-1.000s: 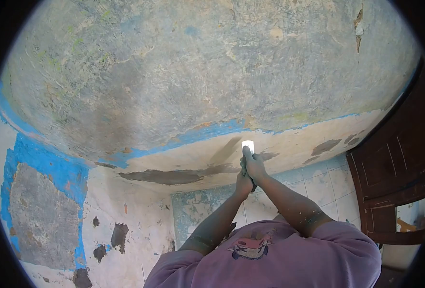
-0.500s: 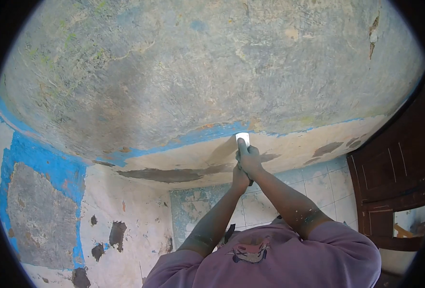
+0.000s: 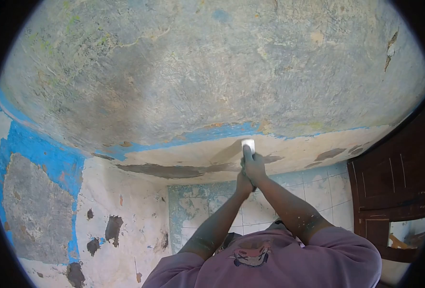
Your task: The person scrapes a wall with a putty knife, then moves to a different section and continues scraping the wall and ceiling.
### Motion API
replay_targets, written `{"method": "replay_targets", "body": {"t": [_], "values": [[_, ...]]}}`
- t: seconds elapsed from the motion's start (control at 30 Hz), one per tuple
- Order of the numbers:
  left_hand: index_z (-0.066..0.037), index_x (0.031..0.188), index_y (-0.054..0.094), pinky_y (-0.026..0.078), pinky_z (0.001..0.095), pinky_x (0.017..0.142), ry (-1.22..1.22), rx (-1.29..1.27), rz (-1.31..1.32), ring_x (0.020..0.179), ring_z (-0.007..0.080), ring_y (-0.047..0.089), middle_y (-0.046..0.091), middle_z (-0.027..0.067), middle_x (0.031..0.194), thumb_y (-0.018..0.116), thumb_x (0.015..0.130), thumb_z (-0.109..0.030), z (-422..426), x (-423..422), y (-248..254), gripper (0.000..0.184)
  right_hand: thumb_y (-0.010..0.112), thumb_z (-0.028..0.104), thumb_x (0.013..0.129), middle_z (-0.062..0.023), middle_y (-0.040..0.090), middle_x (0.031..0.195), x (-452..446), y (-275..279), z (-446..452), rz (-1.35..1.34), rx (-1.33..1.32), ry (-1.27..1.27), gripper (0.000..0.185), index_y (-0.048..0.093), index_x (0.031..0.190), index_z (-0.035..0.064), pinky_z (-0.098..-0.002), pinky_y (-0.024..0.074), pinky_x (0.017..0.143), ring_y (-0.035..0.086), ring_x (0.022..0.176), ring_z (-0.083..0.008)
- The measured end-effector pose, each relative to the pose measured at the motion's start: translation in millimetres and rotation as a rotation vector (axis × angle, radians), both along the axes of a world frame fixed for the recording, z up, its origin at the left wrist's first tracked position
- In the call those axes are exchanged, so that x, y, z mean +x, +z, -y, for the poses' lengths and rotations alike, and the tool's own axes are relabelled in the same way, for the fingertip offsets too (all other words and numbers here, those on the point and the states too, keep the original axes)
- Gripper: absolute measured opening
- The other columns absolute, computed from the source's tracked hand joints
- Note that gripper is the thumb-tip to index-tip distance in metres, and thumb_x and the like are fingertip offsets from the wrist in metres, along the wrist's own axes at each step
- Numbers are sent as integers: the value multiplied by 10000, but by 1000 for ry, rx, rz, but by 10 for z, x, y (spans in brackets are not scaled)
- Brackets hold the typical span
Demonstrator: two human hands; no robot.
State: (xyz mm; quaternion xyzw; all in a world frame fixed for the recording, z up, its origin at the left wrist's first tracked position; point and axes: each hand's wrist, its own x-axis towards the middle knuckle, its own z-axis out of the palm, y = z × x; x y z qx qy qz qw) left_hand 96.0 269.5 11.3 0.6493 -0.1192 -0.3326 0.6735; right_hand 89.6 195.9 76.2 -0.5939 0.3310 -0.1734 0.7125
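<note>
Both of my hands are closed around one scraper, held out in front of me against the wall. Its bright, flat blade (image 3: 248, 142) rests on or close to the cream band (image 3: 198, 152), just below the strip of blue paint (image 3: 222, 130). My right hand (image 3: 254, 165) grips the upper part, with a finger or thumb laid along the blade. Lower down, my left hand (image 3: 244, 183) wraps the handle, its fingers partly hidden. Only the dark end of the handle shows below the hands.
Above the blue strip spreads rough grey wall (image 3: 198, 77). A side wall (image 3: 126, 206) with grey patches and blue paint stands at left. Pale floor tiles (image 3: 270, 206) lie below. At right is a dark brown wooden door (image 3: 390, 177).
The scraper blade has moved down a little, from the edge of the blue strip onto the cream band. My view has shifted slightly; both hands keep their grip.
</note>
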Motion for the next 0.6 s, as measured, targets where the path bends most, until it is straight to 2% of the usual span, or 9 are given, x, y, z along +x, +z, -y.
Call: {"method": "replay_targets", "body": {"t": [0.07,0.17,0.2,0.3,0.37,0.43,0.5,0.57,0.6], "values": [[-7,974,531,431,289,491,-122,51,302,586,171,578,606,124,746,581,793,-241,32,255,-72,300,478,433,882,-16,496,556,101,314,10,80,-21,18,482,541,630,28,-258,358,477,441,507,-78],[-12,1005,523,453,328,530,-42,-56,48,618,226,600,622,124,774,584,782,-229,48,225,331,317,483,428,883,-13,493,555,131,434,15,179,53,5,477,543,638,23,-252,348,465,426,497,-74],[-25,1032,510,454,325,528,-86,79,71,619,215,598,627,95,789,570,795,-206,-8,182,376,304,486,418,884,-15,491,552,64,408,2,146,63,31,469,545,644,19,-251,348,463,433,499,-77],[-17,988,519,426,298,456,38,-47,270,551,150,564,608,71,715,556,816,-194,-40,-42,-374,249,476,417,888,-20,495,549,-44,-82,-79,-14,23,-29,469,547,644,23,-257,353,462,442,499,-82],[-28,947,541,449,308,501,176,-160,211,593,173,583,610,84,720,540,828,-182,29,-66,71,195,469,417,891,-27,505,551,1,51,-35,-56,22,-23,472,548,646,21,-264,363,469,458,508,-90],[-38,951,556,474,334,628,-154,142,32,709,221,606,625,83,784,531,833,-174,-6,205,596,182,465,421,891,-25,500,543,153,267,28,93,-83,25,476,547,650,19,-267,360,468,457,507,-90],[-33,980,548,465,342,718,-96,36,-143,818,255,605,626,114,863,540,824,-193,27,249,308,224,469,418,890,-16,483,532,137,395,-9,100,-32,8,468,544,655,20,-270,357,466,452,506,-90],[-29,977,544,469,347,691,-21,60,258,809,268,613,623,146,849,551,802,-214,15,123,189,255,473,409,890,-8,470,521,83,277,-20,110,12,-11,454,537,657,24,-270,351,461,445,497,-90],[-29,977,544,469,347,691,-21,56,260,809,268,613,623,146,849,551,802,-214,-29,-6,175,255,473,409,890,-8,470,521,4,164,-60,112,8,-11,454,537,657,24,-270,351,461,445,497,-90]]}}
